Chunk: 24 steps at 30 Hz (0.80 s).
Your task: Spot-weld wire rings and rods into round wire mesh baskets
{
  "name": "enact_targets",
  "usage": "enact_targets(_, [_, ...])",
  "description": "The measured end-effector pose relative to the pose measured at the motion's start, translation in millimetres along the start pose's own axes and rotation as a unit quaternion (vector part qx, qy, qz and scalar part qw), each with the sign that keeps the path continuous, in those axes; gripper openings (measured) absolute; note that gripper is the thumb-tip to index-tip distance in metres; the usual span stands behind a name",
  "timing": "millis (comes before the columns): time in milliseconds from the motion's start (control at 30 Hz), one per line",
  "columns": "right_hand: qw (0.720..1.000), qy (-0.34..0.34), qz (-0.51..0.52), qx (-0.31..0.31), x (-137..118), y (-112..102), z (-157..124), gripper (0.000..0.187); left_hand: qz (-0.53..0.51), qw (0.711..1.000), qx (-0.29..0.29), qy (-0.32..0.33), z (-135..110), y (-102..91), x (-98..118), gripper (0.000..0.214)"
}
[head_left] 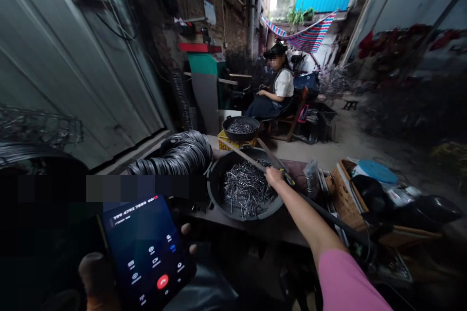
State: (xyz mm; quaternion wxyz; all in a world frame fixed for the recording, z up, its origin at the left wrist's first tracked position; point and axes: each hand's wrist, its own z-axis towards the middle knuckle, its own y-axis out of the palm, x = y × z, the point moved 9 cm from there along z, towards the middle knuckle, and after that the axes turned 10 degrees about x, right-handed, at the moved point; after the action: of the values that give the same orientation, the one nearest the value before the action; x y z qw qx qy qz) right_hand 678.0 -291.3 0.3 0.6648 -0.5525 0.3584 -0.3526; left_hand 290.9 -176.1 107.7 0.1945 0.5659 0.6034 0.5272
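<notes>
My left hand point(92, 272) holds a smartphone point(146, 233), its thumb on one side and fingertips on the other. A call screen with a red hang-up button is lit. My right hand point(275, 176) is closed around the near end of a long, thin wooden stick point(242, 155) that slants away to the far left. Below it, a wide black basin point(215, 199) holds a heap of loose metal nails point(248, 184). A second wooden bar point(268, 151) lies across the basin's far right rim, close to my right hand. The palm side of each hand is hidden.
Coiled wire point(182, 153) lies left of the basin. Behind stands another nail-filled basin point(241, 127) on a yellow crate point(222, 142). A seated person point(280, 85) is beside a green machine point(206, 73). A wicker basket point(346, 194) with assorted items stands at right.
</notes>
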Motion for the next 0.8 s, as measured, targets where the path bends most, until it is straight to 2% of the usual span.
enact_targets(100, [1.0,-0.017,-0.004,-0.001,-4.2,3.4,-6.3,0.022,0.021,0.999,0.009,0.031,15.8,-2.6,-0.7,0.072])
enact_targets(233, [1.0,-0.02,-0.008,0.001,-6.4,4.6,-14.7,0.024,0.047,0.996,-0.012,0.069,40.1,-1.1,-11.1,0.063])
enact_targets(333, [1.0,-0.012,-0.009,0.003,-7.5,3.2,-17.4,0.024,0.046,0.998,-0.025,0.045,55.4,-1.0,-32.8,0.062])
enact_targets(467, [1.0,-0.005,0.0,0.008,-4.9,-5.8,-23.3,0.025,0.046,0.998,-0.033,-0.029,66.0,-1.6,-68.1,0.059])
enact_targets(567, [0.999,0.013,0.005,0.038,9.3,-22.4,-36.6,0.034,0.056,0.997,-0.03,-0.054,68.4,-1.1,-83.1,0.06])
enact_targets(700, [0.994,0.057,-0.005,0.093,44.2,-44.3,-60.8,0.032,0.062,0.997,0.014,-0.051,71.0,-5.0,-84.9,0.061])
enact_targets(800, [0.993,0.087,-0.01,0.074,70.4,-43.0,-70.0,0.031,0.05,0.998,0.04,-0.029,72.6,-8.4,-78.5,0.06])
